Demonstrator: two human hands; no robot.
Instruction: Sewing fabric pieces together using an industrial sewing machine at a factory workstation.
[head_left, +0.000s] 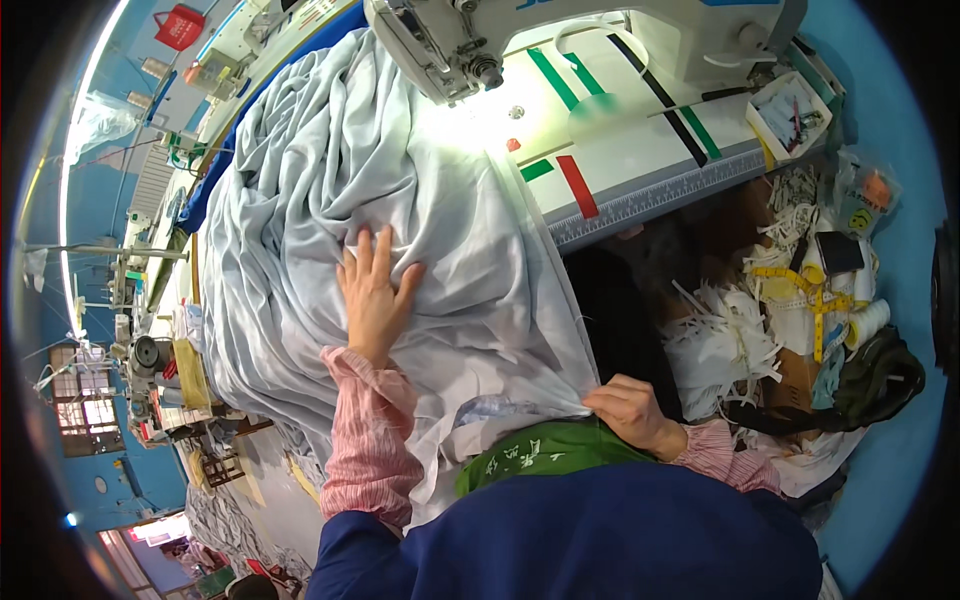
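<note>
A large heap of pale grey-blue fabric (pixel 300 190) lies gathered in folds over the left of the sewing table and drapes down to my lap. On top of it, my left hand (pixel 375 295) rests with its fingers spread. My right hand (pixel 632 412) pinches the fabric's right edge near my lap. From there the edge runs up, fairly straight, to the lit needle area of a white sewing machine (pixel 440 60). Part of the fabric there is washed out by the lamp.
Coloured tape strips and a ruler strip (pixel 670 195) mark the white table (pixel 640 140). A small white box (pixel 790 115) of tools sits at its right corner. White scraps (pixel 725 345), thread spools (pixel 868 320) and a yellow measuring tape (pixel 820 325) crowd the right side.
</note>
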